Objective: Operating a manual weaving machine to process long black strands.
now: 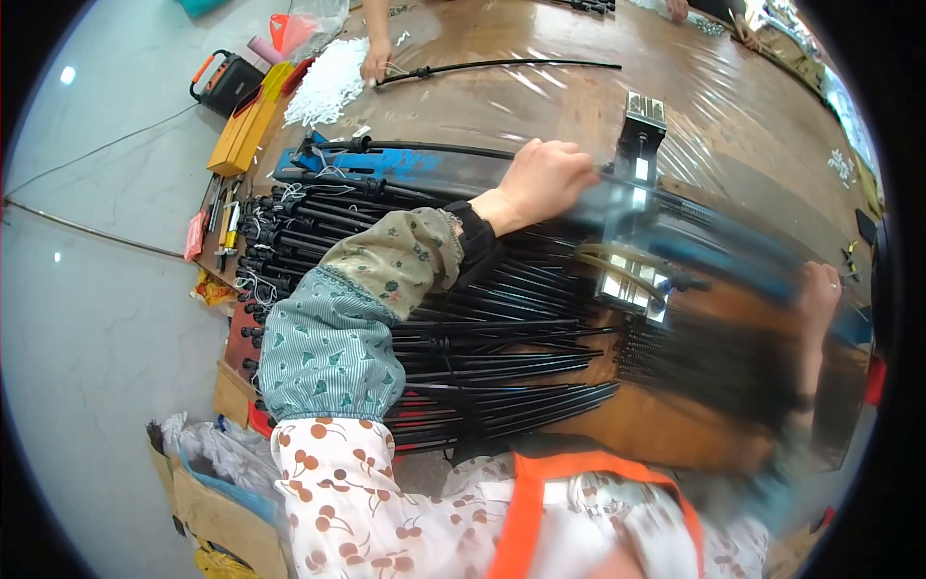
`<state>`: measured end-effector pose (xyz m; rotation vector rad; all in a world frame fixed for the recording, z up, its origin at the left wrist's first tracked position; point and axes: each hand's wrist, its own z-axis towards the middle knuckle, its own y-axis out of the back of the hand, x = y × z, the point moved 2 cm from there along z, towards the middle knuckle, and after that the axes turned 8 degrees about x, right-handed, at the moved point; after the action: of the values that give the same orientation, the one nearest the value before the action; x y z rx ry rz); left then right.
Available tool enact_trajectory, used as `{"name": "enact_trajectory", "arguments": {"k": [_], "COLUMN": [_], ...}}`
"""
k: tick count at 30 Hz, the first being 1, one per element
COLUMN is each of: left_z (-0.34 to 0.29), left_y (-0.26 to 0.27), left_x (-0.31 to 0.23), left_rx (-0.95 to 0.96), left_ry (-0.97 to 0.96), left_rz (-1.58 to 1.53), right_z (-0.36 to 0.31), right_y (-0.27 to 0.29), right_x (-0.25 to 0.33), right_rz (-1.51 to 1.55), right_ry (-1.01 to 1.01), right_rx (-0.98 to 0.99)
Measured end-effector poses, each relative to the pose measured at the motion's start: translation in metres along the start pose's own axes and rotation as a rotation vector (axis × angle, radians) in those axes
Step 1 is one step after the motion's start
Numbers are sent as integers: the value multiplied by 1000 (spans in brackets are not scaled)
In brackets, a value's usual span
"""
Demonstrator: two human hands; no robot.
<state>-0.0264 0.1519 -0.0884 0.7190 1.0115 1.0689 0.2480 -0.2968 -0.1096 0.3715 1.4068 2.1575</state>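
My left hand point(550, 181) is closed near the middle of the table, knuckles up, around a long black rod point(434, 149). A motion-smeared dark length runs on from this hand to the right, across a metal fixture point(639, 198). At its far end is my right hand point(820, 294), blurred, so its grip cannot be made out. Under my left forearm lies a big pile of thin black rods point(511, 338), many with thicker fittings and white strings at their left ends. Part of a blue flat piece point(400, 162) shows beneath the rod.
Across the table, another person's hand point(376, 60) touches a similar rod point(502, 66) beside a heap of small white pieces point(328, 82). A yellow box point(249, 130) and hand tools point(230, 217) line the left edge. A black-and-orange device point(228, 82) stands beyond it.
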Motion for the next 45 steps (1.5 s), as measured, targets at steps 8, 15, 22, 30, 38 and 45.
{"name": "enact_trajectory", "arguments": {"k": [8, 15, 22, 30, 38, 45], "left_z": [6, 5, 3, 10, 11, -49], "left_y": [6, -1, 0, -19, 3, 46], "left_x": [-7, -7, -11, -2, 56, 15], "left_rx": [74, 239, 231, 64, -70, -18], "left_ry": [-4, 133, 93, -40, -444, 50], "left_rz": [124, 236, 196, 278, 597, 922], "right_z": [12, -10, -19, -1, -38, -101], "right_y": [32, 42, 24, -11, 17, 10], "right_x": [86, 159, 194, 204, 214, 274], "right_rz": [-77, 187, 359, 796, 337, 306], "right_ry": [152, 187, 164, 163, 286, 453], "right_rx": [-70, -80, -28, 27, 152, 324]}}
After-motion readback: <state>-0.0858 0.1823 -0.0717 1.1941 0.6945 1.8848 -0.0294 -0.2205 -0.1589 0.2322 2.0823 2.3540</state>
